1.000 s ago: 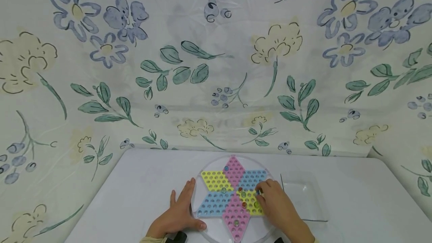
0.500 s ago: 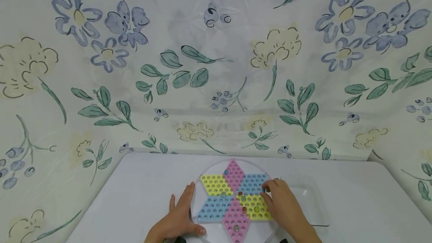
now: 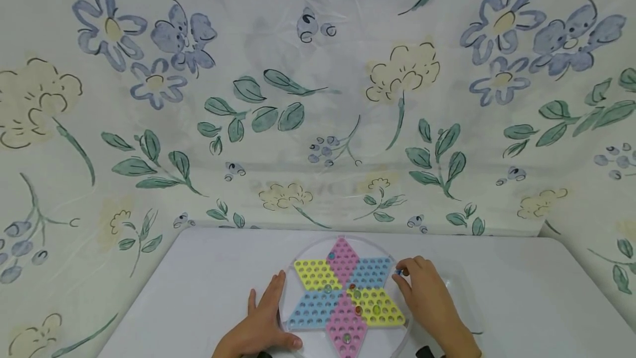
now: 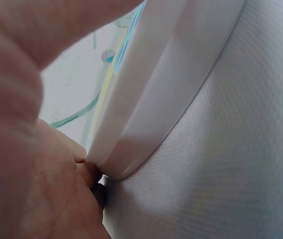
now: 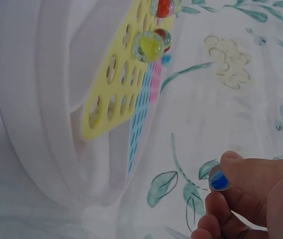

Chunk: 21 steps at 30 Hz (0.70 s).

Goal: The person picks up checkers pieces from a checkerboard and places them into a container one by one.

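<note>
Blue-cored, clear glass: a marble (image 5: pixel 219 178) is pinched between thumb and finger of the right hand (image 3: pixel 429 293), near the right rim of a round, star-patterned board (image 3: pixel 382 338). With fingers spread, the left hand (image 3: pixel 260 319) touches the board's left rim; other marbles (image 3: pixel 376 310) sit on the star.

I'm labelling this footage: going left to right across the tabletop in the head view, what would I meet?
Left hand → star-patterned game board → right hand, pinching a blue marble.
</note>
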Each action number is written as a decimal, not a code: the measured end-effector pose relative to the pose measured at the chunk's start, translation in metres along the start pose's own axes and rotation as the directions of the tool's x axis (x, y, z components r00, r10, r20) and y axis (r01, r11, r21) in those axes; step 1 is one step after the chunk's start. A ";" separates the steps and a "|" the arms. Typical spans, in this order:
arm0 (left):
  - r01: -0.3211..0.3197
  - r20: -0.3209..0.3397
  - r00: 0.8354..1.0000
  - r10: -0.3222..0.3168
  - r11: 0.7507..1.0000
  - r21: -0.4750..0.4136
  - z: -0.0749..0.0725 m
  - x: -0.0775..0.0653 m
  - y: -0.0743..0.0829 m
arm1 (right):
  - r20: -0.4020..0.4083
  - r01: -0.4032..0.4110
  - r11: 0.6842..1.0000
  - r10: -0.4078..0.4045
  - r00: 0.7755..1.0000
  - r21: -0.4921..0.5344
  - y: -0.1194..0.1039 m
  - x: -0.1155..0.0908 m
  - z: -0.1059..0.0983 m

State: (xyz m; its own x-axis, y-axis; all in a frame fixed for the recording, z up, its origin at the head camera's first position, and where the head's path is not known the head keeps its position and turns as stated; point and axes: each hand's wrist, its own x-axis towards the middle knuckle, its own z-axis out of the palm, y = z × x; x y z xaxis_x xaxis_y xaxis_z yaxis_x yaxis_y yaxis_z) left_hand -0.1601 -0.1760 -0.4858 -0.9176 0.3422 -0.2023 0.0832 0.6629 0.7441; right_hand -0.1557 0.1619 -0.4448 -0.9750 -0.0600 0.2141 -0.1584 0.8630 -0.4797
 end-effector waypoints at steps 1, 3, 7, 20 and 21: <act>0.001 -0.004 1.000 -0.001 1.000 0.000 0.000 0.000 0.000 | 0.001 -0.005 1.000 0.005 1.000 -0.001 0.001 0.000 -0.001; 0.003 -0.010 1.000 -0.003 1.000 0.003 0.001 0.000 0.000 | 0.003 -0.017 1.000 0.017 1.000 0.000 0.002 0.001 -0.003; 0.009 -0.010 1.000 -0.009 1.000 0.005 0.001 0.000 0.000 | 0.002 -0.030 1.000 0.030 1.000 -0.005 0.005 0.001 -0.005; 0.014 0.001 1.000 -0.014 1.000 -0.002 -0.001 0.000 0.002 | -0.011 -0.090 0.996 0.090 0.996 -0.016 0.016 0.005 -0.008; 0.015 0.000 1.000 -0.015 1.000 -0.005 0.000 0.000 0.002 | -0.013 -0.098 0.995 0.098 0.995 -0.015 0.016 0.005 -0.008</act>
State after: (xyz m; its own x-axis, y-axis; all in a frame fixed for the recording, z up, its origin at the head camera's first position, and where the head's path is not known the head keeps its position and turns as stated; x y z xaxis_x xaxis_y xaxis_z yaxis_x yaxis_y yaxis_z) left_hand -0.1601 -0.1747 -0.4837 -0.9188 0.3323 -0.2131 0.0678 0.6646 0.7441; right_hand -0.1617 0.1797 -0.4444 -0.9838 0.0313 0.1767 -0.0596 0.8720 -0.4859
